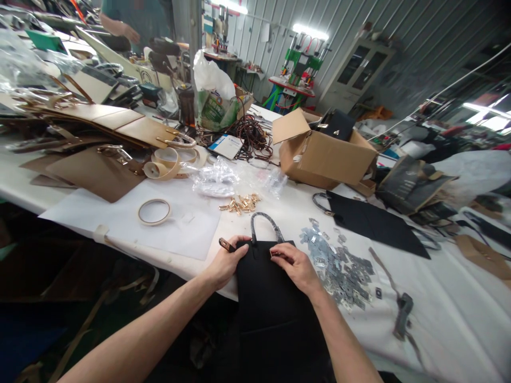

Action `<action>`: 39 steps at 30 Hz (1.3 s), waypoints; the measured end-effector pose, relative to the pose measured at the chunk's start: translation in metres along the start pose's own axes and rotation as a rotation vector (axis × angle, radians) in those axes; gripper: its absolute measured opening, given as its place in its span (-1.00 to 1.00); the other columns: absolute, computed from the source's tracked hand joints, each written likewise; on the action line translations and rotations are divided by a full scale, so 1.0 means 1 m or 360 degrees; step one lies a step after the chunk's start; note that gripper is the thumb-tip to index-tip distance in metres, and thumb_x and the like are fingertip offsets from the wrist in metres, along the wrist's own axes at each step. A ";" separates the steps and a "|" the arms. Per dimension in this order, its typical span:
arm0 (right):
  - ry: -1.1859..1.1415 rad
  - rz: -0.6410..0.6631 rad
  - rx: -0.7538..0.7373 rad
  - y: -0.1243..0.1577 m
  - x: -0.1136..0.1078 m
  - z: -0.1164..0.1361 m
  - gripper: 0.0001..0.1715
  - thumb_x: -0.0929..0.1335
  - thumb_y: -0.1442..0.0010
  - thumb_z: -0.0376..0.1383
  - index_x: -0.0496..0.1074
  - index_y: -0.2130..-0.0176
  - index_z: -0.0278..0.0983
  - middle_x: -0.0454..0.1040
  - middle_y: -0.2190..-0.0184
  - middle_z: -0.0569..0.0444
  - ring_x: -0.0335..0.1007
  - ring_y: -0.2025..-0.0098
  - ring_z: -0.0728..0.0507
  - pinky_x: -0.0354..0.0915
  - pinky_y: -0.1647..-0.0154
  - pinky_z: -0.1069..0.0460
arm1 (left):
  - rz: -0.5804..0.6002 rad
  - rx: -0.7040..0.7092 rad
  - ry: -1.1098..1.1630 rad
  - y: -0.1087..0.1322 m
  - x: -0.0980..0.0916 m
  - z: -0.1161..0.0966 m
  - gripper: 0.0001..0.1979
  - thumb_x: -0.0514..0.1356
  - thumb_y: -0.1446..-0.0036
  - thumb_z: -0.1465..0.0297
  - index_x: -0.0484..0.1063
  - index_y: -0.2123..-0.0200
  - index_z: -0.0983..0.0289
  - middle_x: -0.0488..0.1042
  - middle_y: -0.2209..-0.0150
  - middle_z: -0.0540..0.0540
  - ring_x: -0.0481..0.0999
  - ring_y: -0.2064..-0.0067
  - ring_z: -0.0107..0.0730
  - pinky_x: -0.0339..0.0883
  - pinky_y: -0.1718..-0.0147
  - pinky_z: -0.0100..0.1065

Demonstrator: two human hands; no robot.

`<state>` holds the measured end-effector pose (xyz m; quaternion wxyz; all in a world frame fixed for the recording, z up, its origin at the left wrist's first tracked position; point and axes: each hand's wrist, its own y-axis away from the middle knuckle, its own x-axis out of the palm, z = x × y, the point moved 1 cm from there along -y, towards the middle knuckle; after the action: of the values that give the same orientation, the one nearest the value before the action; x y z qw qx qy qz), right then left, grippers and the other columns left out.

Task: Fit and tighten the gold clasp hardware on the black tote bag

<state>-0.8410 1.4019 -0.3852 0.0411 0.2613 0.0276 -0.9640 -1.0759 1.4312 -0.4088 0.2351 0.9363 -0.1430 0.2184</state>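
A black bag panel [267, 298] with a curved handle [265, 222] lies over the near edge of the white table [439, 319]. My left hand [225, 261] grips the panel's top left edge, where a small strap tab with a brown end [225, 244] sticks out. My right hand [293, 266] pinches the top edge just right of the handle's base, holding a small piece I cannot make out. A pile of gold clasps [240, 203] lies just beyond the handle. Several silver metal plates [339, 263] are scattered to the right of my right hand.
A tape roll [154, 211] lies on a white sheet at left, with tan leather panels [93, 173] behind it. An open cardboard box [325, 154] and another black panel [375, 221] are at right. A grey strap [403, 308] lies near right. A person stands at far left.
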 end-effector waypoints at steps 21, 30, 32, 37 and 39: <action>0.0524 -0.0034 -0.0249 0.002 0.011 0.012 -0.79 0.32 -0.39 -0.24 0.57 0.08 -0.10 0.53 0.18 0.01 0.51 0.16 -0.19 0.42 0.08 -0.07 | -0.0032 -0.0035 -0.0008 -0.001 0.002 0.000 -0.46 0.46 0.01 0.15 0.50 -0.02 0.23 0.51 0.36 0.00 0.48 0.33 -0.36 0.30 0.36 -0.37; 0.0475 -0.0100 -0.0300 0.011 0.015 0.013 -0.73 0.30 -0.41 -0.25 0.55 -0.01 -0.07 0.54 0.08 0.01 0.51 0.01 -0.21 0.42 -0.08 -0.08 | -0.0059 -0.0031 0.0039 -0.001 -0.001 0.004 -0.46 0.47 0.02 0.17 0.51 0.00 0.25 0.50 0.39 -0.01 0.49 0.36 -0.38 0.28 0.40 -0.39; 0.0530 -0.0088 -0.0325 0.011 0.014 0.014 -0.73 0.30 -0.42 -0.26 0.55 -0.01 -0.08 0.54 0.08 0.00 0.51 0.01 -0.20 0.43 -0.07 -0.07 | -0.0057 -0.0040 0.0060 -0.001 -0.001 0.004 -0.46 0.49 0.04 0.17 0.52 0.01 0.26 0.51 0.39 -0.01 0.49 0.37 -0.39 0.29 0.40 -0.40; 0.0749 -0.0141 -0.0348 0.012 0.018 0.013 -0.75 0.30 -0.44 -0.28 0.55 0.00 -0.15 0.54 0.17 0.02 0.54 0.15 -0.14 0.46 0.07 -0.01 | -0.0050 -0.0083 0.0150 -0.001 0.000 0.001 -0.43 0.52 0.06 0.20 0.52 0.00 0.29 0.54 0.38 0.02 0.53 0.35 -0.37 0.31 0.38 -0.40; 0.0862 -0.0138 -0.0384 0.013 0.019 0.016 -0.73 0.29 -0.45 -0.29 0.54 -0.03 -0.16 0.56 0.17 0.03 0.56 0.16 -0.12 0.46 0.09 0.02 | -0.0072 -0.0104 0.0168 -0.001 0.000 0.001 -0.43 0.52 0.07 0.21 0.52 0.01 0.28 0.55 0.38 0.02 0.54 0.35 -0.37 0.32 0.38 -0.41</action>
<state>-0.8641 1.3868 -0.3810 0.0218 0.5009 0.1632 -0.8497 -1.0751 1.4313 -0.4094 0.2777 0.9182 -0.1164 0.2572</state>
